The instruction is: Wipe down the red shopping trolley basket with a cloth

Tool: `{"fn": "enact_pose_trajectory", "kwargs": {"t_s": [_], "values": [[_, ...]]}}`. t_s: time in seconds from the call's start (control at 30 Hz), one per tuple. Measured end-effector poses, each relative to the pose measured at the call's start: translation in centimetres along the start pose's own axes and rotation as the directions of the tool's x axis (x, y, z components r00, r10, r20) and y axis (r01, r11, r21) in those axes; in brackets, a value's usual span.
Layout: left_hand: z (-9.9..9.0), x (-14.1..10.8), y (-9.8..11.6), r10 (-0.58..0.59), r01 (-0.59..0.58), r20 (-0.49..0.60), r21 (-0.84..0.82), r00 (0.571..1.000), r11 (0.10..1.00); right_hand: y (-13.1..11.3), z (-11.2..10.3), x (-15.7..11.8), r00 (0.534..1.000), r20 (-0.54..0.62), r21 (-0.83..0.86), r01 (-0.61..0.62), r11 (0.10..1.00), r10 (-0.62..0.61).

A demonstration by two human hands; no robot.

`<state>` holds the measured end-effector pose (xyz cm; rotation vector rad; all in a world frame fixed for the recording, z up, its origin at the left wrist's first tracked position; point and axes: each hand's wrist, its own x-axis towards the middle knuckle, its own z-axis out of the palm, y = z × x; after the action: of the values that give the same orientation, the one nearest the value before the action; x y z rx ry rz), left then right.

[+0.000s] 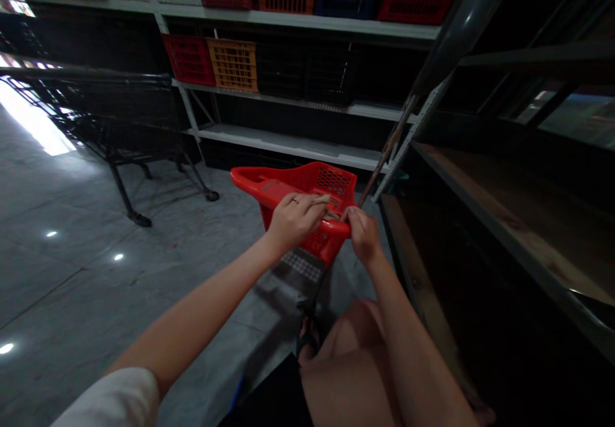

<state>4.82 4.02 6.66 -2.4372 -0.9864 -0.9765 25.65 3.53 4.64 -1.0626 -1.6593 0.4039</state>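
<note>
A red plastic shopping cart (273,190) with holes in its walls stands on the floor in front of me. My left hand (294,223) is closed on a crumpled tan cloth (321,200) and presses it against the cart's near rim. At the rim's right corner, my right hand (364,231) is closed around the edge, its fingertips near the cloth. Part of the cloth is hidden under my left fingers. Below the rim shows a grey perforated part (303,265) of the cart.
A dark metal shopping trolley (129,119) stands at the left. White shelving (288,142) runs along the back, with a red crate (188,60), a yellow crate (234,65) and several others. Wooden-board shelves (523,202) and a slanting pole (389,148) are close on the right.
</note>
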Motion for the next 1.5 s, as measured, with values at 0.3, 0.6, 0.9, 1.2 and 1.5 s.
{"fn": "enact_pose_trajectory", "kwargs": {"t_s": [0.3,0.6,0.9,1.2,1.5], "values": [[-1.8,-0.8,-7.0,-0.439,0.441,-0.095,-0.003,0.893,0.897,3.7,-4.0,0.1,0.97,-0.188,0.084,-0.138,0.987,0.152],[4.4,6.7,10.3,-0.097,0.107,0.143,-0.061,0.985,0.992,6.0,-7.8,-0.8,0.932,-0.332,0.161,-0.098,0.982,0.147],[2.1,6.0,3.4,-0.125,0.145,0.151,-0.131,0.981,0.981,6.3,-9.5,-2.0,0.836,-0.531,0.214,-0.026,0.977,0.139],[-0.3,0.7,-1.2,-0.363,0.334,-0.04,-0.306,0.931,0.891,2.9,-8.0,-2.7,0.899,-0.395,-0.516,-0.044,0.855,-0.192],[4.6,3.8,11.5,0.052,-0.051,-0.005,-0.309,0.999,0.95,1.5,-6.2,-2.8,0.974,-0.208,-0.815,-0.121,0.567,-0.092]]}}
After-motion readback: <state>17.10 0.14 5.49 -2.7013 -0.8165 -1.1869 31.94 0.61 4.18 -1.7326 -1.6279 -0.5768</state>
